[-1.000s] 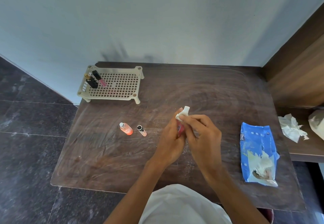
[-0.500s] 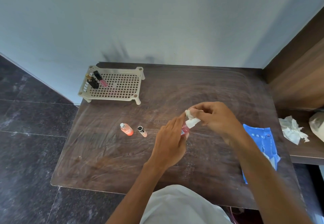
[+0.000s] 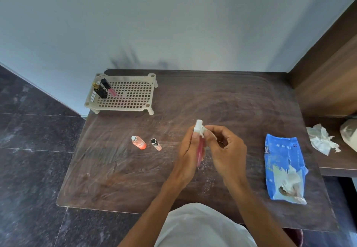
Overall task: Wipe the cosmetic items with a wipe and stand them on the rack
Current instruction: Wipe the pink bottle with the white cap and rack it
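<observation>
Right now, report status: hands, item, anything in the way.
Left hand grips pink tube. Right hand pinches wipe on its top. Nothing between hands and rack.

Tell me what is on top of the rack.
At the left end of the rack stand two items: a black bottle with a gold cap and a pink lip gloss tube with a black cap. They cover the grid patch beneath them.

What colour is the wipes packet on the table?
The wipes packet is blue, seen in the head view.

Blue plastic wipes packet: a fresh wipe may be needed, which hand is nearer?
Right. The right hand sits left of the blue plastic wipes packet; the left hand lies farther left.
</observation>
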{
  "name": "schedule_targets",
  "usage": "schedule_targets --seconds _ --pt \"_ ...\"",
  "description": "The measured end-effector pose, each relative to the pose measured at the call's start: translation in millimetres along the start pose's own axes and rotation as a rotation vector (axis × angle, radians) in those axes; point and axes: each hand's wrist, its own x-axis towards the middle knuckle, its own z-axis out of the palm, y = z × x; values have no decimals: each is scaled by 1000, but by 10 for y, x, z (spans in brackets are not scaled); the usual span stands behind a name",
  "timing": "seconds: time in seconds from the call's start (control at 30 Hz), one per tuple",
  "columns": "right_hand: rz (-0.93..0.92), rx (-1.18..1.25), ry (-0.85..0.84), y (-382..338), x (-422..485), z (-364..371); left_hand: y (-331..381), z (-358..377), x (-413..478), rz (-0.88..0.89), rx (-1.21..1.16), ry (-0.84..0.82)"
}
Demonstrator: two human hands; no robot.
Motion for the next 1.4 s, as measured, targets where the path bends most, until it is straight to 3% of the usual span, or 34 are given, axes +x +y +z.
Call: schedule_targets --seconds 0.13,0.37,0.6,0.87,0.97,1.2,1.27,1.4 --pt "-27 -12 69 -26 93 8 -24 56 -35 -3 30 -9" --pt "-69 -161 29 94 -23 12 -44 18 34 28 27 42" --pt "-34 35 110 -80 70 24 -74 95 -48 16 38 -26" --pt "26 58 -27 -2 23 -48 -1 63 -20 -11 -63 3" --pt "134 144 -60 4 84 -41 -45 60 -51 -48 -55 -38" --pt "251 96 -330 -53 318 -130 -13 42 -28 -48 -13 -55" --pt "204 35 -298 -43 310 -143 -28 64 -27 -30 16 -39" --pt "-34 -195 -51 -39 142 -72 -114 72 37 -27 118 44"
